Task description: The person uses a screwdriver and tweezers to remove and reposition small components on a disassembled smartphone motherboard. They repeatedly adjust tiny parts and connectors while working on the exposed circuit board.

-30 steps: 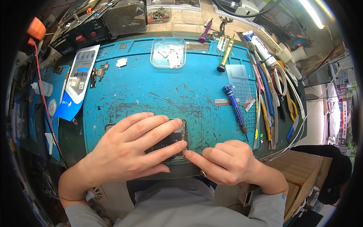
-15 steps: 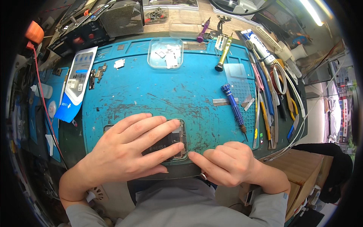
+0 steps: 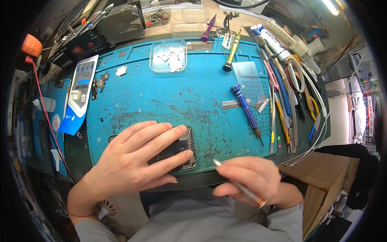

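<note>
My left hand (image 3: 139, 155) lies with fingers outstretched over an opened phone (image 3: 190, 145) at the near edge of the blue mat. Much of the phone is hidden under it; its dark battery area and right-hand rim show. Just right of the phone, my right hand (image 3: 254, 179) is closed around a slim silver pen-like tool (image 3: 246, 191). One shiny end points toward the phone, apart from it; the other has an orange-copper band. The tool's exact kind cannot be made out.
A blue screwdriver (image 3: 246, 109) lies right of centre on the mat (image 3: 161, 101). Farther back are a clear box (image 3: 168, 56) of small parts and a yellow-green screwdriver (image 3: 232, 50). Several hand tools and a tape roll (image 3: 295, 76) line the right side. A blue-white packet (image 3: 80, 92) lies left.
My right hand has drawn back to the right from the phone's corner and turned, so the silver tool in it now shows. My left hand stays on the phone. The view has shifted slightly.
</note>
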`<state>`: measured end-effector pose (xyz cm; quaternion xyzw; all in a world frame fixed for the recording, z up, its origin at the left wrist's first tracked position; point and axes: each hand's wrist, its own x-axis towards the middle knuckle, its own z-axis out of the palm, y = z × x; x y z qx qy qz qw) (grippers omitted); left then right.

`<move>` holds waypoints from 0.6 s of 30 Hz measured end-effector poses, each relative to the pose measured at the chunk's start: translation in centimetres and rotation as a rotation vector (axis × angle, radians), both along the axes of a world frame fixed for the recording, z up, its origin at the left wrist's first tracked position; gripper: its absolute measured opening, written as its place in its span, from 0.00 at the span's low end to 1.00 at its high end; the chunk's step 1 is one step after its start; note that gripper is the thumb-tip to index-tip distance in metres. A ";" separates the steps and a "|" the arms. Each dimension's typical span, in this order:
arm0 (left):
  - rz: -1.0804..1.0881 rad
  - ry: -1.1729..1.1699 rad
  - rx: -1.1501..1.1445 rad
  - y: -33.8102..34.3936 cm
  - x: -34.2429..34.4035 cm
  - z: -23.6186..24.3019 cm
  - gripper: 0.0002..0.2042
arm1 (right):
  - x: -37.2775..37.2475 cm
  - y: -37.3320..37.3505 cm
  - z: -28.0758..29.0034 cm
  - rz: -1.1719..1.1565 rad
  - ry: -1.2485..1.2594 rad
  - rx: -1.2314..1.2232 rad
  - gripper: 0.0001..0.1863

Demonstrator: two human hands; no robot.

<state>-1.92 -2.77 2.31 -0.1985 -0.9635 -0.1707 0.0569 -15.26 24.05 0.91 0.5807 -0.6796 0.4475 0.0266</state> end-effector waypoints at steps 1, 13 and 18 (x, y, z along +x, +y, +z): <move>0.001 0.001 0.003 0.0 0.0 0.1 0.25 | 1.1 -0.3 -0.8 -0.049 0.022 -0.050 0.20; 0.015 -0.019 0.017 0.1 0.1 0.2 0.25 | 1.7 -1.5 -2.2 -0.002 0.235 -0.119 0.15; 0.019 -0.017 0.011 0.1 0.1 0.2 0.25 | 1.6 -1.6 -2.1 0.005 0.266 -0.108 0.15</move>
